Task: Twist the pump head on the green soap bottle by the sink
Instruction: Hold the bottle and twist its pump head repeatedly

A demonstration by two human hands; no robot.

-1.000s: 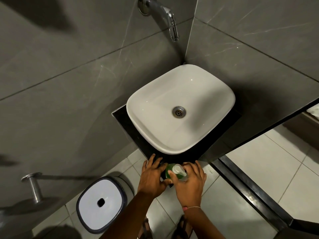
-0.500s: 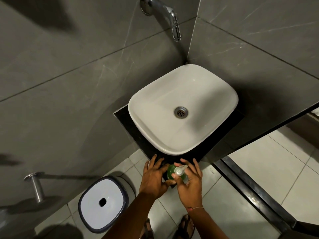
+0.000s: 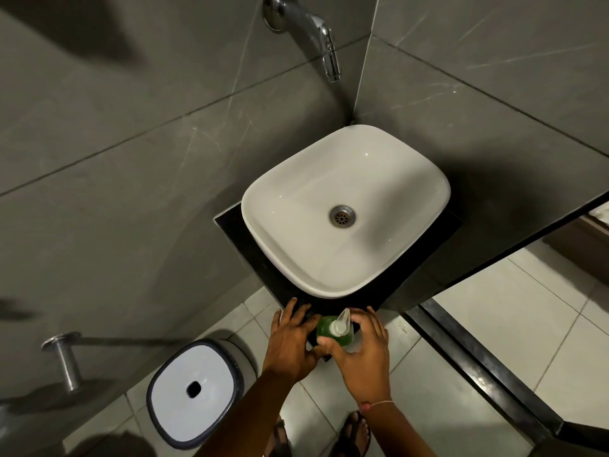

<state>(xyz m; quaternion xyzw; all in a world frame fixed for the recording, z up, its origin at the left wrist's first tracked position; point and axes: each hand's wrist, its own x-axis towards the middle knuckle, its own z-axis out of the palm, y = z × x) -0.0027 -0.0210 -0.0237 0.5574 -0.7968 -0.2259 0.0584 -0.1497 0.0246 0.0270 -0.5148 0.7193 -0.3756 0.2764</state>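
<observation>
Left hand (image 3: 291, 343): wrapped against the left side of the green soap bottle (image 3: 326, 328), fingers spread onto the dark ledge, thumb tucked toward the bottle's near side; it appears to brace the body.
Right hand (image 3: 361, 347): curled round the bottle from the right and near side, thumb across the front, fingers arched beside the pump head (image 3: 339, 323); whether the fingertips actually pinch the pump cannot be told.
Pump head: pale, translucent, nozzle pointing away from the person toward the sink (image 3: 346, 209).
Bottle position: upright on the near corner of the black counter (image 3: 237, 225), just in front of the basin's near rim.
Step in hand: judged to be the twist itself, or the grip being set for it, one hand steadying and the other working the top.
Next move calls for: a firm hold on the body so it does not spin, and a turning pinch at the pump collar; the bottle sits near the ledge's edge, so a slip could tip it off.
Surroundings: wall tap (image 3: 324, 44) above the basin, white-lidded bin (image 3: 194, 390) on the floor tiles at left.
</observation>
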